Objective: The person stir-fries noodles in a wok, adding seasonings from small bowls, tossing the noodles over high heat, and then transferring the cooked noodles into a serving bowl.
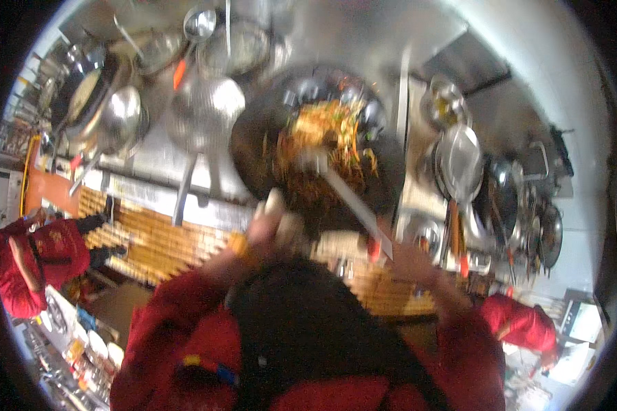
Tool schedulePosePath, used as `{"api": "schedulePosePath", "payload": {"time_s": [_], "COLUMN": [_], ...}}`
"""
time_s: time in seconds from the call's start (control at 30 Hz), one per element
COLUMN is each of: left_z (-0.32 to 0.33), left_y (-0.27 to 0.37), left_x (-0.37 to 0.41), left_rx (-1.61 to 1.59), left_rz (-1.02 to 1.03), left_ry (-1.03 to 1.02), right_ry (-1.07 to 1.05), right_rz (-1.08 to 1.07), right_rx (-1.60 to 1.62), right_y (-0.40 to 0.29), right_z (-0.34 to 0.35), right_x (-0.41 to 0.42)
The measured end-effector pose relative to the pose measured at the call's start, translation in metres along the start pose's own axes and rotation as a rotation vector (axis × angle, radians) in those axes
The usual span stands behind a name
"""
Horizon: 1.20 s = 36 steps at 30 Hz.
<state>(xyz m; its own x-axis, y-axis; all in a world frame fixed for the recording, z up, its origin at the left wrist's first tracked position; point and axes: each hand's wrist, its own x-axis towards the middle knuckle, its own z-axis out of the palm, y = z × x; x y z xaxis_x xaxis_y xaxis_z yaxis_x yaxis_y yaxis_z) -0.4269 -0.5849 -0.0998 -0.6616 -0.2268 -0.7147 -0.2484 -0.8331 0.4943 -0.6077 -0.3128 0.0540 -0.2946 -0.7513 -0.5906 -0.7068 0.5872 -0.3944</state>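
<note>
A large dark wok [252,154] sits before me, holding a stir-fry [331,126] of pale strips and shredded vegetables. My left hand [262,231] is at the wok's near rim, closed around a pale folded cloth [290,230]; blur hides exactly how cloth and rim meet. In my right hand [412,262] is the long metal handle of a cooking ladle or spatula [347,192]. Its blurred head rests among the food, so its shape cannot be told.
Left of the wok lie a big metal strainer [200,110] and a ladle [200,24]. Another strainer [460,159] and a metal bowl [445,105] stand on the right. Co-workers in red stand at far left [46,262] and right [522,323]. Slatted flooring [149,231] shows below the stove.
</note>
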Motion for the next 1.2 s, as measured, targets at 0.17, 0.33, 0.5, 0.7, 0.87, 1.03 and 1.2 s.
{"api": "schedulePosePath", "payload": {"time_s": [0.17, 0.33, 0.5, 0.7, 0.87, 1.03, 1.2], "left_z": [-0.007, -0.008, 0.013, -0.021, -0.046, -0.027, -0.080], "left_y": [-0.002, 0.002, 0.038, 0.016, -0.002, -0.006, 0.012], "left_x": [0.017, -0.010, 0.008, -0.013, 0.020, 0.057, 0.112], "left_rx": [0.078, -0.021, -0.048, 0.470, -0.441, 0.061, 0.087], "left_rz": [-0.094, 0.087, -0.132, 0.371, -0.056, -0.135, 0.285], "left_ry": [-0.104, -0.610, -0.158, -0.439, -0.740, -0.168, -0.994], "right_ry": [0.039, 0.073, 0.015, -0.034, 0.175, 0.097, 0.385], "right_rz": [0.250, -0.045, 0.075, 0.020, -0.153, -0.049, -0.318], "right_rx": [0.079, 0.005, -0.016, -0.098, -0.175, -0.287, -0.355], "right_y": [-0.009, 0.015, -0.007, 0.006, 0.033, 0.037, 0.045], "right_z": [-0.017, -0.006, -0.023, -0.005, 0.039, 0.037, 0.060], "right_x": [0.040, 0.058, 0.057, 0.079, 0.032, 0.094, 0.030]}}
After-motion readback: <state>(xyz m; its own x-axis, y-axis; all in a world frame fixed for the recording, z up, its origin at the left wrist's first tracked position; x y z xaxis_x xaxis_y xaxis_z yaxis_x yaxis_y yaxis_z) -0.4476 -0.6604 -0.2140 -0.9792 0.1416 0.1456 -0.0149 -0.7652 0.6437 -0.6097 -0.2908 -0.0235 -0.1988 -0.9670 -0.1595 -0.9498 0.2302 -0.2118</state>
